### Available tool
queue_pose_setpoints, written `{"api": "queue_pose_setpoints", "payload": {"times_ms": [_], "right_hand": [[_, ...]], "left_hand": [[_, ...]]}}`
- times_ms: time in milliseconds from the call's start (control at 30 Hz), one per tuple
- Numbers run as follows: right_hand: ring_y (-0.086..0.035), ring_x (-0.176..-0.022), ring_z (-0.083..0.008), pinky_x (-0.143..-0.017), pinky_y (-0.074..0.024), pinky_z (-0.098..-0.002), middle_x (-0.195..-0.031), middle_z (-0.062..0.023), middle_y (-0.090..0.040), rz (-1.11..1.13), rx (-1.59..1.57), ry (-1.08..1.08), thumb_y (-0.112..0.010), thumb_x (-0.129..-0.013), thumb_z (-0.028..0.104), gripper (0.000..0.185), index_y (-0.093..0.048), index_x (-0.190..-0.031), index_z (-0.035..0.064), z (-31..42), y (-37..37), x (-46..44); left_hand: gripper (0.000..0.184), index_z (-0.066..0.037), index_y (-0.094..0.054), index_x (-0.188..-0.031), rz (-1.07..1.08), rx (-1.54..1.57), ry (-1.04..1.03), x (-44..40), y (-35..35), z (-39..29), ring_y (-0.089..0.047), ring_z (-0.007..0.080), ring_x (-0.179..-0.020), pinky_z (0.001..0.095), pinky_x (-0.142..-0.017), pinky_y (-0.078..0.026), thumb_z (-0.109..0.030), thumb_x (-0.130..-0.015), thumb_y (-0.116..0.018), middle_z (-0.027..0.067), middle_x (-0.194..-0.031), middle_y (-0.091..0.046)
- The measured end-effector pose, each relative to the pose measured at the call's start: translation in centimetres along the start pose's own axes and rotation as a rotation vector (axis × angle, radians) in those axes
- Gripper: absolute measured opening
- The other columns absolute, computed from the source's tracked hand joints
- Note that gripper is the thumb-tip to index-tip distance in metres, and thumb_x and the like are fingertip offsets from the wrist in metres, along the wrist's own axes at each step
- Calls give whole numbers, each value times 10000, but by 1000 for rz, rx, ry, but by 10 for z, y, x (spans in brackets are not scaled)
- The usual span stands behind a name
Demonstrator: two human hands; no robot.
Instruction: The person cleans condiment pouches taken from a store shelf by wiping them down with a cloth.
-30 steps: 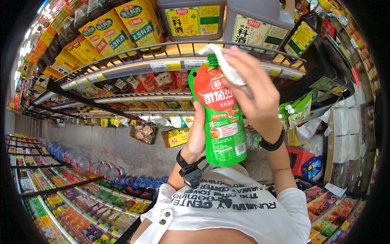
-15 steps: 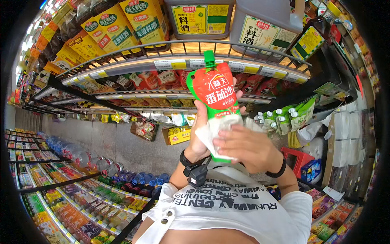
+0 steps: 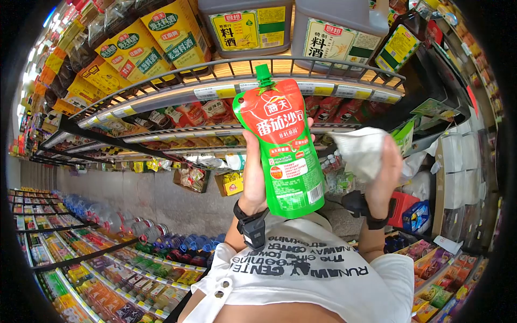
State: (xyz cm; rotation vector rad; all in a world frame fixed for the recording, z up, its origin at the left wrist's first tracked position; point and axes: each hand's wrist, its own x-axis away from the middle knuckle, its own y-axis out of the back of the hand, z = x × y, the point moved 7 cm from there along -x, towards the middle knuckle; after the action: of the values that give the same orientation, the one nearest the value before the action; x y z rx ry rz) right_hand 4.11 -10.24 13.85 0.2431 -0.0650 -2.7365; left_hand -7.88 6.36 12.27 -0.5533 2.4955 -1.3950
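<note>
The big shelf (image 3: pixel 355 78) is behind the red and green pouch (image 3: pixel 285 156). The left hand (image 3: pixel 254 172) grips the pouch, cap up. The right hand (image 3: pixel 389 167) pinches a white cloth (image 3: pixel 362 149), apart from the pouch.

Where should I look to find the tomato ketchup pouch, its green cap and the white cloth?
Tomato ketchup pouch (image 3: pixel 284 152): head view, middle of the printed front.
Green cap (image 3: pixel 263 72): head view, side of the cap, atop the pouch.
White cloth (image 3: pixel 360 152): head view, the spread part beside the fingers.
</note>
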Motion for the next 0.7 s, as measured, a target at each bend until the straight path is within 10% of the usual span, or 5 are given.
{"api": "queue_pose_setpoints", "payload": {"times_ms": [133, 400, 533, 700], "right_hand": [[-520, -786, -120, -714, -428, -273, -899, -44, -585, 633, 138, 73, -442, -988, 243, 306, -555, -1064, -31, -22, -64, 40], [-428, -770, -35, -633, -366, -197, -885, -2, -511, 624, -169, -144, -522, -959, 177, 229, -505, -1074, -19, -27, -64, 44], [-456, -781, -33, -659, -385, -194, -860, 0, -531, 501, -225, -161, -512, -964, 174, 207, -512, -1070, -3, -22, -58, 41], [-506, -765, -50, -681, -411, -209, -851, -21, -585, 419, -110, -78, -487, -974, 193, 211, -543, -1022, -5, -9, -53, 41]], "left_hand": [[771, -48, -356, -1366, -122, -55, 25, 6, 19, 4, -589, 247, -1028, 369, -869, -504, -660, -905, -266, 177, -1279, -512], [494, -12, -443, -1280, -229, -405, -46, 13, 31, -2, -558, 151, -1075, 302, -925, -442, -407, -1002, -341, 89, -1217, -559], [602, -39, -239, -1423, -3, -515, -82, 14, 22, 3, -474, 163, -1182, 320, -1006, -371, -237, -941, -541, 99, -1354, -445], [608, -51, -196, -1427, 176, -86, -68, 2, -7, 12, -451, 319, -1247, 432, -1025, -382, -143, -926, -528, 205, -1388, -391]]}}
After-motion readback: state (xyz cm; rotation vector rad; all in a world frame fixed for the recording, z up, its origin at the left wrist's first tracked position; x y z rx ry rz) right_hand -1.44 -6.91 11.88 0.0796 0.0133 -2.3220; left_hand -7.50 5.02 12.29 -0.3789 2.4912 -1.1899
